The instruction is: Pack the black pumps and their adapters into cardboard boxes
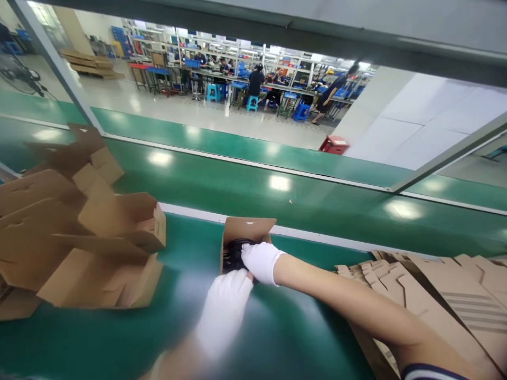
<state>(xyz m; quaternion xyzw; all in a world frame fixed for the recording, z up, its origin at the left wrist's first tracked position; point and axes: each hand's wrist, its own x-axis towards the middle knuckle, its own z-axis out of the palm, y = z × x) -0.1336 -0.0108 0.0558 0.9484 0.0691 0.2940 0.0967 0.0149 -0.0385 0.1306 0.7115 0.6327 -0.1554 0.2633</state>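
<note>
A small cardboard box (247, 227) stands on the green work surface with its lid raised. Inside it lies a black, coiled-looking item (233, 256), partly covered by my hands. My right hand (263, 262), in a white glove, reaches into the box, its fingers bent onto the black item. At the near side of the box, my left hand (227, 301), also gloved, has its fingers pressed together at the front edge; the wrist is blurred. What the left fingertips grip is hidden.
Several opened cardboard boxes (91, 279) crowd the left side. Flattened cardboard pieces (431, 295) are piled at the right. A white rail (317, 236) runs behind the box. Beyond the metal frame, people work at distant benches.
</note>
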